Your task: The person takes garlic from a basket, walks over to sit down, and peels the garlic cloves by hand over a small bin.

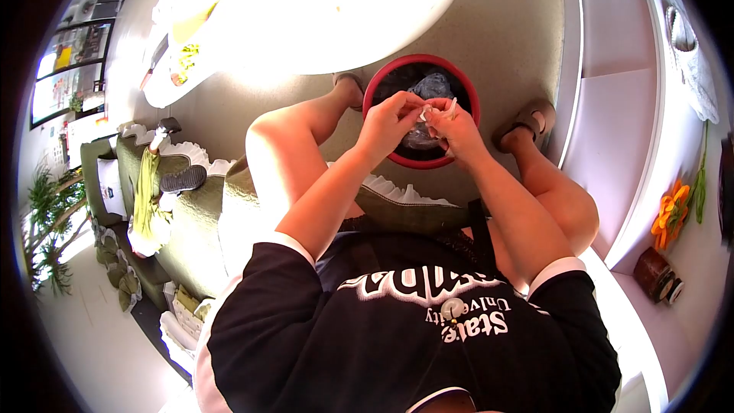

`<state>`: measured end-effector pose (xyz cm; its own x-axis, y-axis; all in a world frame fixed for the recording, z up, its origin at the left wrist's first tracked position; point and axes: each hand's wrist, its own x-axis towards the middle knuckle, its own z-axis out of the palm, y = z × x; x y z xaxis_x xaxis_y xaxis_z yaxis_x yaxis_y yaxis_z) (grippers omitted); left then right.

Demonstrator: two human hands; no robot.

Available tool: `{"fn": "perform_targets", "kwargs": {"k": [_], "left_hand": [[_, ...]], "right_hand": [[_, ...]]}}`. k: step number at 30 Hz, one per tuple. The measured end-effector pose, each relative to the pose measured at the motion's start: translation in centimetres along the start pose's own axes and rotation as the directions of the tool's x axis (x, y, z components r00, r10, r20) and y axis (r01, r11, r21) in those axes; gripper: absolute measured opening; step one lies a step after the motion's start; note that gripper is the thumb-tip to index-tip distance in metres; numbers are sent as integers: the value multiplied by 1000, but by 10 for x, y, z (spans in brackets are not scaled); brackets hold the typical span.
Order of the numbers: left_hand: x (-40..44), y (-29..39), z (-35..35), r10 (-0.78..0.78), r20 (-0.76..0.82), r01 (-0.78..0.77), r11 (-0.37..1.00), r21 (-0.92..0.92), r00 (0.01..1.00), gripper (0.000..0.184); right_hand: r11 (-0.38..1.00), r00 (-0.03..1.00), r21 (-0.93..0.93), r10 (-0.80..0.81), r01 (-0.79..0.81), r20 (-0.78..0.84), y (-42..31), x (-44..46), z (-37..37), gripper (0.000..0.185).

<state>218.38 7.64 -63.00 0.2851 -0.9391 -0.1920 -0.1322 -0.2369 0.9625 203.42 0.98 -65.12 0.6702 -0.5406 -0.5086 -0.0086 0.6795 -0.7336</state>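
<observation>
Both my hands meet above a round bin with a red rim [370, 92]. My left hand [388, 124] is closed, its fingertips pinching a small white piece [423, 114]. My right hand [457, 133] is closed too, its thumb and finger meeting the same piece. A thin white stick-like end [453, 105] juts up from the right fingers; I cannot tell whether it belongs to the white piece. Below the hands, crumpled clear plastic [419, 139] and a dark bluish bag [434, 86] lie inside the bin's black lining.
A bright white table [397, 34] stands ahead, its top overexposed. My bare legs straddle the bin. To the left is a green sofa [195, 210] where another person's shoe [183, 179] shows. White cabinets [621, 130] run along the right, with an orange flower [671, 213] and a brown jar [654, 275].
</observation>
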Motion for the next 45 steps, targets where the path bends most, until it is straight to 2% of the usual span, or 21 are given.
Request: {"fn": "perform_targets", "kwargs": {"k": [3,6,12,18,21,24,26,27,28,33,36,39,40,43,45], "left_hand": [[1,-6,-8,51,33,-57,970,235,998,13],[1,7,-10,125,116,-166,855,491,985,12],[1,-1,-8,211,170,-271,780,565,963,10],[-1,-6,-1,263,165,-306,706,638,951,12],[-2,-3,1,259,123,-279,744,607,958,11],[2,1,-5,116,77,-139,848,512,990,9],[5,-2,-7,-124,38,115,978,174,992,9],[5,-2,-9,-243,53,244,970,-7,969,9],[6,0,-11,-294,90,301,951,-71,952,13],[1,7,-4,-233,74,230,972,48,970,13],[2,-4,-4,-202,48,200,978,58,978,12],[5,-15,-9,-208,12,204,967,155,978,13],[6,-13,-11,-212,-1,208,957,202,977,14],[9,-5,-9,-367,0,367,930,-18,930,17],[9,-1,-5,-411,43,412,911,-14,911,18]], "right_hand": [[905,973,-379,-226,193,-46,8,3,-1,24],[650,904,-697,-428,303,-7,-1,-4,5,22],[518,880,-794,-472,319,46,-3,-7,6,21],[486,871,-808,-486,334,68,1,-6,5,20],[486,864,-804,-499,344,68,0,-7,6,20],[517,850,-773,-525,368,53,-4,-9,10,22],[641,887,-691,-462,334,0,-4,-9,9,24],[699,904,-643,-427,313,-23,-5,-9,9,24],[727,912,-615,-409,305,-31,-5,-8,8,24],[806,949,-555,-303,203,-93,-7,-8,11,24],[797,931,-538,-360,275,-58,0,-5,9,23],[968,986,-209,-154,137,-68,8,4,0,22],[969,985,-202,-158,142,-64,5,4,1,22],[962,980,-209,-192,177,-50,-2,3,1,21],[942,970,-251,-239,223,-34,6,5,-1,21]]}}
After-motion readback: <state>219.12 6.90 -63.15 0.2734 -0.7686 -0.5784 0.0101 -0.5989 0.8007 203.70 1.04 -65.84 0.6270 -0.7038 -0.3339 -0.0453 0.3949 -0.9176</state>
